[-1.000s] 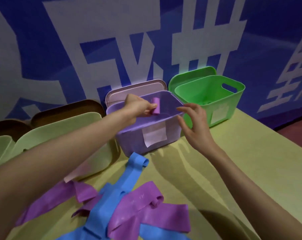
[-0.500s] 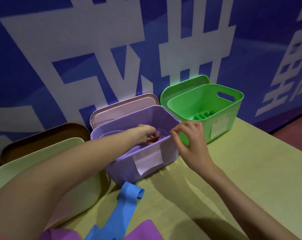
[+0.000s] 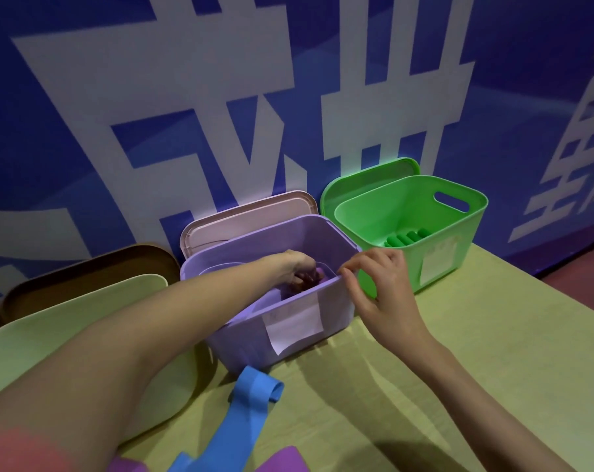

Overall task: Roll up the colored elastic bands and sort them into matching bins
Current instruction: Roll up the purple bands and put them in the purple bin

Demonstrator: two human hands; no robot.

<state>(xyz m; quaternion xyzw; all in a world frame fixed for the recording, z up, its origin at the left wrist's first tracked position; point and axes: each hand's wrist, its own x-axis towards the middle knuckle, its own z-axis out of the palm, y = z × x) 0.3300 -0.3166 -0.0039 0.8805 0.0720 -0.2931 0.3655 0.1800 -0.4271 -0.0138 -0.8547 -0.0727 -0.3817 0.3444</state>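
**Left hand down in the purple bin, right hand at its rim**

The left hand [image 3: 297,267] reached down inside the purple bin [image 3: 241,338], its fingers curled around something purple near the bin's floor; whether it truly gripped the rolled band could not be told, since the front wall hid most of it. The right hand [image 3: 379,289] pinched the front rim of that same bin with thumb and forefinger.

Behind everything stood a blue wall [image 3: 84,80] with big white characters. The yellow-green table [image 3: 476,352] carried three bins in view: a pale green bin [image 3: 84,335] at the left under the forearm, the purple one in the middle, and one green bin [image 3: 442,253] to its right, holding about four rolled green bands [image 3: 404,238] side by side. A lid leaned behind each bin, three in all. One white label [image 3: 293,327] was stuck on the purple bin's front. One loose blue band [image 3: 251,413] lay on the table just before the purple bin, and scraps of purple band [image 3: 285,461] showed at the bottom edge.
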